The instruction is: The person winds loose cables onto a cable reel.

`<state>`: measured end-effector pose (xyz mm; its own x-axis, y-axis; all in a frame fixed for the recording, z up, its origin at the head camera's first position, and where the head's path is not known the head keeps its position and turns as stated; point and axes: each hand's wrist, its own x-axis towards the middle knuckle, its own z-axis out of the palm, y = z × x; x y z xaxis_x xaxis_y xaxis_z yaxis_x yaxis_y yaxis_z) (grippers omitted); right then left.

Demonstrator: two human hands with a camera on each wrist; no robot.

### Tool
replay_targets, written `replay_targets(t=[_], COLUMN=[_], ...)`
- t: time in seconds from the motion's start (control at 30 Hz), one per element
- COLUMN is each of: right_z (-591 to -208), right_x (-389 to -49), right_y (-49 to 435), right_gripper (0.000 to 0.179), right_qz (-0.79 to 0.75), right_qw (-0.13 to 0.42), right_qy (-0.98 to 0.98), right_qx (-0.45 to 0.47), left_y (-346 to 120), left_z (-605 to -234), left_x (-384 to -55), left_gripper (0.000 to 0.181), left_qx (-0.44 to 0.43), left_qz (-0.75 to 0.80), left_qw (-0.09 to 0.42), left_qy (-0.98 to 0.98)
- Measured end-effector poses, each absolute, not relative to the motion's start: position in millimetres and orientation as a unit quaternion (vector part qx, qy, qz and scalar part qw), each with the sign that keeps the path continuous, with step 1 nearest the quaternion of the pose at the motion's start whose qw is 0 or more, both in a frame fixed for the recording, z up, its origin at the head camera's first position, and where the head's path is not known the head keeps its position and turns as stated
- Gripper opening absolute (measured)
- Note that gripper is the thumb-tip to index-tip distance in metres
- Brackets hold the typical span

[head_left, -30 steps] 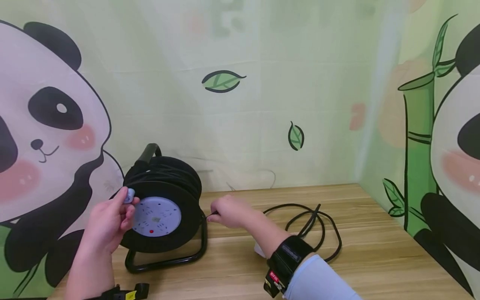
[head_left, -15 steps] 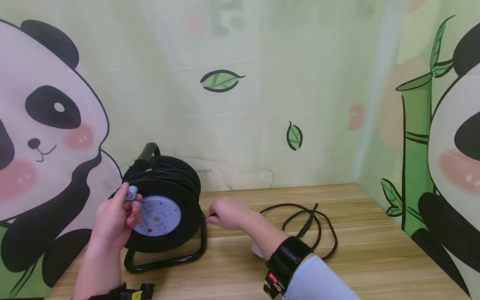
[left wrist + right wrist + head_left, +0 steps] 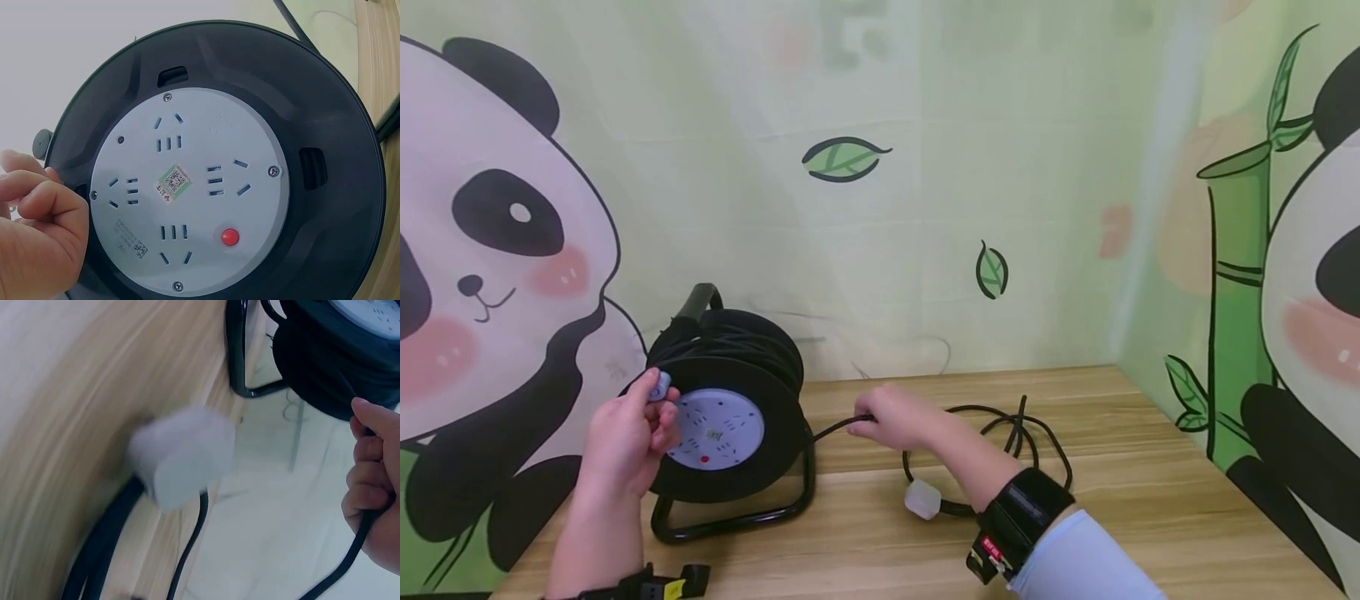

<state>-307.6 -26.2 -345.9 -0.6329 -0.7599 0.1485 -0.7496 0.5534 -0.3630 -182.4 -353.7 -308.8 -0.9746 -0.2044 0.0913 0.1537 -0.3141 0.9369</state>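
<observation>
A black cable reel [image 3: 730, 483] with a pale socket face [image 3: 718, 429] and a red button [image 3: 230, 237] stands on the table at left. My left hand [image 3: 625, 433] pinches a small light-blue knob [image 3: 660, 386] at the reel's left rim; its other fingers are curled. To the right of the reel, my right hand [image 3: 898, 419] grips the black cable [image 3: 832, 428], which runs from the reel into the fist. Out of the fist's lower side the cable [image 3: 350, 556] continues in the right wrist view. A white plug [image 3: 922, 499] on the cable's end lies below my right forearm.
Loose cable loops [image 3: 1060, 454] lie on the wooden table [image 3: 1150, 517] right of my hand. The reel has a black tube stand [image 3: 737, 527] and a top handle [image 3: 702, 297]. Behind is a panda-printed cloth [image 3: 925, 208].
My right hand has moved right, away from the reel, with the cable in its grip; more cable shows between them. The plug has come into fuller view. My left hand stays at the knob.
</observation>
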Motion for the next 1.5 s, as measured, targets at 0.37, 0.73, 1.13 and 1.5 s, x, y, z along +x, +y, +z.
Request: replay_targets(t=[0.37,0.73,1.13,1.5], right_z=[-338.7,-329.9,-317.3,-312.8], right_x=[-325.4,-341.5,-351.7,-353.0], right_y=[45.0,109.0,132.4,179.1], right_gripper=[0.034,0.041,0.023,0.022], right_qz=[-0.231,-0.237,-0.171,-0.101], right_qw=[-0.004,-0.066,-0.099,-0.116], right_qy=[0.889,0.909,0.937,0.961], right_qx=[-0.395,-0.337,-0.287,-0.230], left_y=[-356.0,-358.8,-359.5,-361.3], left_z=[-306.5,-309.5,-311.5,-312.7], left_x=[-181.6,-180.4,-183.0,-184.2], left_gripper=[0.042,0.041,0.039,0.040], left_qx=[0.030,0.028,0.044,0.057], left_qz=[-0.814,-0.823,-0.815,-0.825], left_qw=[0.112,0.111,0.108,0.114], left_qy=[-0.570,-0.557,-0.567,-0.550])
